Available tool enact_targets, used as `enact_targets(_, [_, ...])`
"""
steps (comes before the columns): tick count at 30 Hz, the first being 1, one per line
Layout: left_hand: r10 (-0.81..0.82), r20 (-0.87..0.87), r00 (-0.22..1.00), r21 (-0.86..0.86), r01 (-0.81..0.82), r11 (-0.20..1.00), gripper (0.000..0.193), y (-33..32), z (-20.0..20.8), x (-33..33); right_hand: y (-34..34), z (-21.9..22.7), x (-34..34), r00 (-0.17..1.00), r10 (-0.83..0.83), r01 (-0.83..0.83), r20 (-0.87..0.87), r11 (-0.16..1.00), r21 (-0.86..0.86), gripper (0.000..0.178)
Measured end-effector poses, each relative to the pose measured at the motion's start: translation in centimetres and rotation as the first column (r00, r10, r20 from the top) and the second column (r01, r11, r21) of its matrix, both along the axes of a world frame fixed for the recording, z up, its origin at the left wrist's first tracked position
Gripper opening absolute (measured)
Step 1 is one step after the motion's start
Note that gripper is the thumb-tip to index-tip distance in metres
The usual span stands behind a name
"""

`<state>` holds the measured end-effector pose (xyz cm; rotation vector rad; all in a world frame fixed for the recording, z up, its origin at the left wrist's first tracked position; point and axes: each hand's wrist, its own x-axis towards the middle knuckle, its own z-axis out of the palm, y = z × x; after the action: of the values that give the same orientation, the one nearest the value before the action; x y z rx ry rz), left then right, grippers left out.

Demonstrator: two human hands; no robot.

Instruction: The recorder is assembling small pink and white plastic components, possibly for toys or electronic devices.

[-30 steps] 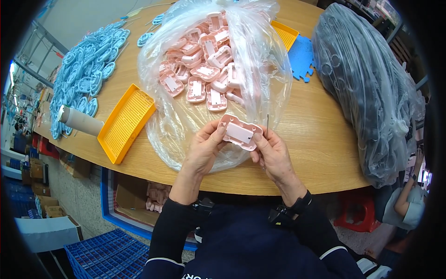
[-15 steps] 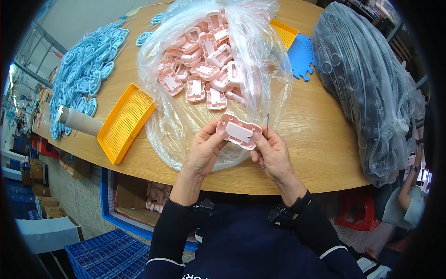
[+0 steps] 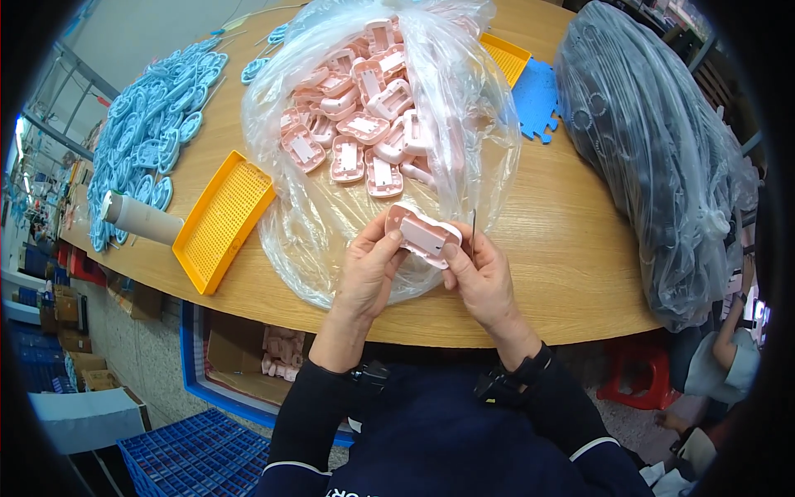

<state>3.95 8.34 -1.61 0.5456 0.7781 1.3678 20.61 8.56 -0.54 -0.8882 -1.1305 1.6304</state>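
Note:
Between both hands I hold a pink plastic shell (image 3: 422,235), its hollow inner side with a pale rectangular panel facing me. My left hand (image 3: 371,258) is closed on its left end, thumb on the rim. My right hand (image 3: 480,273) grips the right end with the thumb across its edge. A thin dark pointed tool (image 3: 474,232) sticks up from the right hand's fingers; its lower part is hidden. Just beyond lie many similar pink shells (image 3: 362,127), heaped in a clear plastic bag (image 3: 319,240) spread open on the wooden table (image 3: 571,273).
A yellow perforated tray (image 3: 222,219) and a whitish roll (image 3: 141,214) lie left, near a pile of light-blue plastic parts (image 3: 153,124). At right stands a large bag of dark items (image 3: 654,166), near a blue foam mat (image 3: 537,99). Below are a blue crate (image 3: 195,455) and a red stool (image 3: 638,377).
The pink shell has tilted slightly in my hands, its right end turning a little. Both hands keep hold of it and have shifted only slightly.

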Motion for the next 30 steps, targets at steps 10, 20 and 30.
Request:
enact_targets(10, [-0.016, 0.205, 0.979, -0.023, 0.021, 1.0, 0.05, -1.1, -0.1, -0.5, -1.3, 1.0, -1.5, 0.768, -0.321, -0.211, 0.554, 0.69, 0.693, 0.044])
enact_targets(20, [-0.064, 0.07, 0.995, 0.079, 0.059, 0.995, 0.053, -1.4, 0.3, -1.1, 0.5, 3.2, -0.7, 0.599, -0.351, -0.293, 0.72, 0.741, 0.605, 0.03])
enact_targets(30, [-0.056, -0.109, 0.992, 0.153, 0.072, 0.986, 0.056, -1.9, 0.2, -0.8, 0.5, 2.7, -1.1, 0.486, -0.354, -0.427, 0.799, 0.701, 0.571, 0.053])
